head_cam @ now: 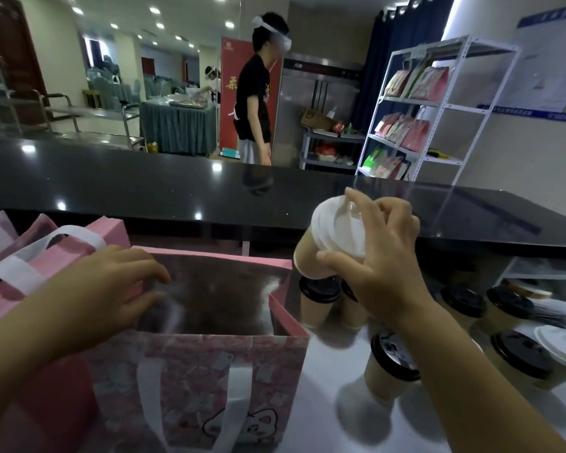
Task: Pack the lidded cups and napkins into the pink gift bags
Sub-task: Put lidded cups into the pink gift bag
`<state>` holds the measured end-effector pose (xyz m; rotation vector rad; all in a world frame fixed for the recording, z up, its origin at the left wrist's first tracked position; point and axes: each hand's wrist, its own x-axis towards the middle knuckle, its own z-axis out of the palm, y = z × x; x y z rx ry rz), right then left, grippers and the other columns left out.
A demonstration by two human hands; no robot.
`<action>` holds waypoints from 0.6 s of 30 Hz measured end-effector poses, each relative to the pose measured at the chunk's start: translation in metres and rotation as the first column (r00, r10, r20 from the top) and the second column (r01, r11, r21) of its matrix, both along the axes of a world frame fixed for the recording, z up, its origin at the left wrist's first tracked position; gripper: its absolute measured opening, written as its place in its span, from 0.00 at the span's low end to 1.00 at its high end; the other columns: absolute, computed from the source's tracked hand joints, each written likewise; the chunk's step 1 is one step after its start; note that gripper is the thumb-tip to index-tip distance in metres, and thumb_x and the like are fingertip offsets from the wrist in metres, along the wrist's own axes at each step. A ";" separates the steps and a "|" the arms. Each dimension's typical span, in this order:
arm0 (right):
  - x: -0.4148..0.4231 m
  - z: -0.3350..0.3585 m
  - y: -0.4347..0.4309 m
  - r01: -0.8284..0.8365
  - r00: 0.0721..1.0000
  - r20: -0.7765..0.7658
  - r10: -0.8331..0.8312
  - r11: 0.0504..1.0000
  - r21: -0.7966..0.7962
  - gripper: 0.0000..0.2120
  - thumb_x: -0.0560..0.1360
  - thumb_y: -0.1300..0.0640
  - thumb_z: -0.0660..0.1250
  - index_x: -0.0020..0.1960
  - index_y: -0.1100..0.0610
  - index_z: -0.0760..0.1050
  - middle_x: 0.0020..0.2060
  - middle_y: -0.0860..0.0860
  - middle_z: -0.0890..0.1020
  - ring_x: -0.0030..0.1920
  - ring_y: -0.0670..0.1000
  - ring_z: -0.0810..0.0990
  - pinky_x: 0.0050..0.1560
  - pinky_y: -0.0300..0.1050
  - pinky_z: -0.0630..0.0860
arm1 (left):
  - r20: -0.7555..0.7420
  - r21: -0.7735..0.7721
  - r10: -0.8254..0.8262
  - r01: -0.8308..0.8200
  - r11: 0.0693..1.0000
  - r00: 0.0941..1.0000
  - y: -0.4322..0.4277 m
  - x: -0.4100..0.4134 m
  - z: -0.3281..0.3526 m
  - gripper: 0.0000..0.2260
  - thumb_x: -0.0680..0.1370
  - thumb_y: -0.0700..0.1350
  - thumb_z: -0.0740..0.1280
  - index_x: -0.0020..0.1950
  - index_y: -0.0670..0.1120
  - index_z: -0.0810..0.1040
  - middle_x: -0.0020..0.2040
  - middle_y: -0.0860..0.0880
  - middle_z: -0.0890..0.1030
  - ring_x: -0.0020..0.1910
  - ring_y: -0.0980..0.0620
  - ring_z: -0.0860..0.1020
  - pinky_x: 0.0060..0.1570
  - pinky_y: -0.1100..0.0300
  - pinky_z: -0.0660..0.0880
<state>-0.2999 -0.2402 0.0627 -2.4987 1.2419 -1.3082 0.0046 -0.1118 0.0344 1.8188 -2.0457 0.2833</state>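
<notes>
Right now the right hand (383, 256) is clamping a tan cup (309, 256) by its white lid, fingers spread round the rim, holding it tilted just above the black-lidded cups (392, 354). The left hand (118, 282) is curling over the left rim of the pink gift bag (209, 364), whose mouth is gaping wide just beside the cup.

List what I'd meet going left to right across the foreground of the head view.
left hand holding the bag's rim → open pink gift bag → white-lidded cup gripped by the right hand → black-lidded cup → white lid at the right edge
</notes>
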 end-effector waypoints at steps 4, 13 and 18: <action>0.029 0.022 0.021 -0.241 0.962 0.158 0.224 0.965 0.101 0.34 0.60 0.35 0.61 0.66 0.35 0.61 0.51 0.42 0.61 0.57 0.47 0.61 0.53 0.35 0.61 | 0.051 0.072 0.025 -0.029 0.997 0.998 0.004 0.009 0.000 0.09 0.68 0.48 0.72 0.48 0.55 0.81 0.46 0.56 0.80 0.40 0.50 0.75 0.40 0.50 0.76; 0.089 0.009 0.028 -0.464 0.808 -0.078 0.584 0.712 0.526 0.37 0.61 0.28 0.62 0.68 0.31 0.56 0.55 0.35 0.61 0.58 0.40 0.64 0.57 0.44 0.71 | 0.031 0.233 -0.018 0.011 0.972 0.999 0.006 0.035 0.004 0.16 0.72 0.53 0.69 0.59 0.56 0.77 0.58 0.58 0.75 0.57 0.57 0.70 0.56 0.70 0.58; 0.105 -0.007 0.023 -0.350 0.664 -0.441 0.604 0.772 0.531 0.36 0.63 0.33 0.67 0.67 0.31 0.56 0.55 0.37 0.59 0.56 0.42 0.60 0.54 0.42 0.72 | 0.195 0.369 -0.005 -0.068 0.927 0.981 0.005 0.040 0.001 0.30 0.66 0.68 0.63 0.66 0.61 0.67 0.59 0.61 0.66 0.59 0.57 0.62 0.63 0.58 0.62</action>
